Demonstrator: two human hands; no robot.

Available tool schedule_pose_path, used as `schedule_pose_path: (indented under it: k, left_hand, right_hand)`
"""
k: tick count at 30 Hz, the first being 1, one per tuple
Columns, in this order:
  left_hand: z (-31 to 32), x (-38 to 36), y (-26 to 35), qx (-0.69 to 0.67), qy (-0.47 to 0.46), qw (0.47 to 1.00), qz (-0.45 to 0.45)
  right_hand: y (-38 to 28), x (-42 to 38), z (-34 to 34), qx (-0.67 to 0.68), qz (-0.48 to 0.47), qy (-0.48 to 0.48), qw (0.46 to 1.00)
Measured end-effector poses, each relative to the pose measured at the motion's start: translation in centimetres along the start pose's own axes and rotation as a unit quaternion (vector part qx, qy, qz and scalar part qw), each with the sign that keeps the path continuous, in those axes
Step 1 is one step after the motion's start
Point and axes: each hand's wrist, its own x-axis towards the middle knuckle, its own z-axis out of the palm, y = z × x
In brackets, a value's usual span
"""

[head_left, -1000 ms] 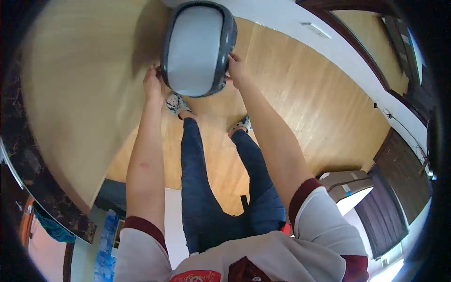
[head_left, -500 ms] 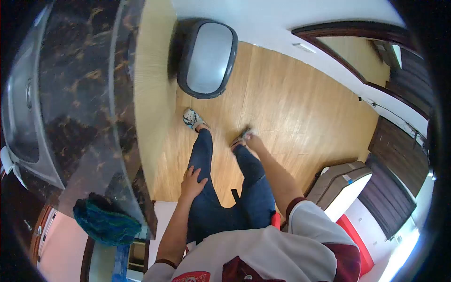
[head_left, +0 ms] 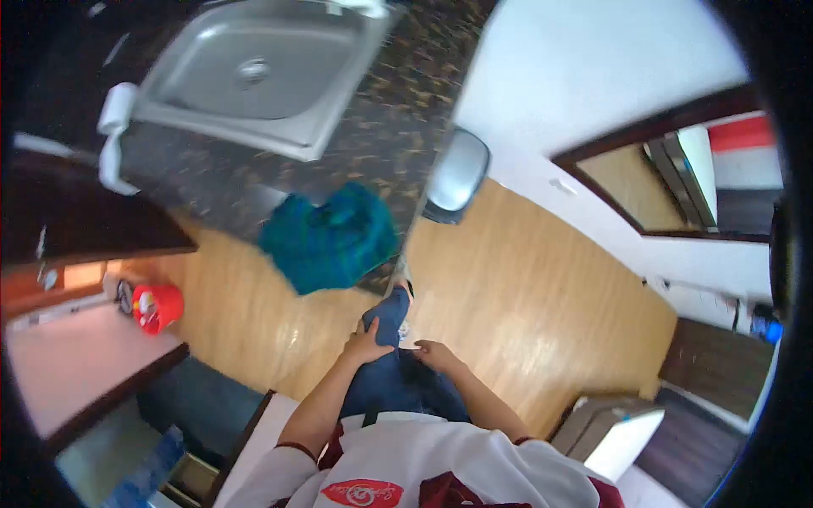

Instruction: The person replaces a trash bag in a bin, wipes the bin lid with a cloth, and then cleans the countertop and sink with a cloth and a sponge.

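Observation:
My left hand (head_left: pixel 366 342) rests on the thigh of my blue jeans (head_left: pixel 394 385), its fingers spread and nothing in it. Beside the other leg hangs my right hand (head_left: pixel 434 355), empty, with its fingers loosely apart. A crumpled teal checked cloth (head_left: pixel 330 237) lies on the dark speckled countertop (head_left: pixel 381 135), ahead of my left hand and touched by neither hand. My feet are mostly hidden beyond my knees, at the counter's corner.
A steel sink (head_left: pixel 254 76) is set into the counter, with a white roll (head_left: pixel 118 110) beside it. A grey-topped bin (head_left: pixel 457 173) stands by the wall. Wooden floor (head_left: pixel 517 279) stretches right, towards a brown folded mattress (head_left: pixel 593 423). A red bucket (head_left: pixel 158 308) is at left.
My view has turned left towards the counter, bringing the sink and cloth nearer the middle. My right hand has come back from near my shoe to beside my thigh. My left hand stays on my leg.

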Motion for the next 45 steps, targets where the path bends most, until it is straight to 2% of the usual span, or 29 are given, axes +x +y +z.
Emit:
schedule_pose_path:
  k: [1,3,5,7,10,14,17,20,22,24,26,28,31,33,36,39,42,43,45]
  left_hand:
    - [-0.3,-1.1,-1.5,-0.005,0.013,1.000,-0.003]
    - [-0.2,-2.6,-5.4,-0.010,0.038,0.999,-0.011]
    - [1.6,-3.1,-11.3,0.005,0.077,0.997,-0.008]
    - [1.6,-6.4,-15.0,0.012,0.064,0.996,-0.068]
    - [2.6,-9.9,-23.0,-0.021,0.045,0.991,-0.128]
    - [5.1,-14.4,-33.5,-0.112,0.034,0.984,-0.136]
    - [6.0,-16.9,-41.7,-0.169,0.101,0.974,-0.113]
    - [4.6,-19.5,-49.7,-0.311,0.221,0.920,-0.089]
    - [0.9,-26.4,-53.5,-0.477,0.274,0.827,-0.115]
    - [3.3,-25.1,-59.8,-0.498,0.353,0.778,-0.145]
    - [4.3,-27.3,-64.6,-0.454,0.397,0.770,-0.209]
    - [5.0,-30.1,-67.9,-0.480,0.394,0.746,-0.242]
    - [7.2,-31.1,-72.3,-0.509,0.405,0.708,-0.275]
    - [7.9,-30.6,-74.1,-0.533,0.411,0.682,-0.286]
    - [7.0,-30.5,-75.2,-0.549,0.373,0.682,-0.306]
    - [9.3,-23.4,-79.8,-0.410,0.340,0.822,-0.203]
    - [2.6,-24.6,-82.3,-0.414,0.382,0.808,-0.174]
    - [-0.4,-24.6,-83.3,-0.507,0.411,0.728,-0.209]
    - [-8.0,-26.1,-86.7,-0.665,0.446,0.535,-0.270]
  right_hand:
    - [-0.9,-0.9,-0.1,0.004,0.008,0.043,0.999]
    - [-0.6,-3.3,1.0,0.033,-0.012,0.070,0.997]
    - [-3.5,-7.1,0.4,-0.020,0.011,0.044,0.999]
    - [-4.1,-9.3,0.9,-0.062,-0.048,0.067,0.995]
    - [-7.2,-9.9,1.3,-0.116,-0.016,0.045,0.992]
    - [-16.5,-7.3,2.9,-0.049,-0.067,0.087,0.993]
    - [-26.4,-2.6,5.5,-0.061,-0.114,0.061,0.990]
    - [-37.2,2.2,10.3,-0.144,-0.149,-0.006,0.978]
    - [-42.5,7.3,14.6,-0.209,-0.184,-0.053,0.959]
    - [-48.7,11.6,17.5,-0.318,-0.309,-0.090,0.892]
    - [-55.7,14.9,21.0,-0.318,-0.269,-0.121,0.901]
    - [-59.7,18.1,24.0,-0.213,-0.322,-0.093,0.918]
    - [-70.1,16.6,27.1,-0.203,-0.342,-0.113,0.911]
    - [-74.3,17.7,28.8,-0.233,-0.346,-0.132,0.899]
    - [-79.0,21.1,31.4,-0.280,-0.356,-0.160,0.877]
    - [-82.9,25.5,33.2,-0.307,-0.344,-0.189,0.867]
    - [-86.4,28.9,36.3,-0.346,-0.320,-0.221,0.853]
    - [-88.1,30.3,36.8,-0.375,-0.316,-0.230,0.841]
    - [-89.9,30.9,37.8,-0.304,-0.285,-0.230,0.880]
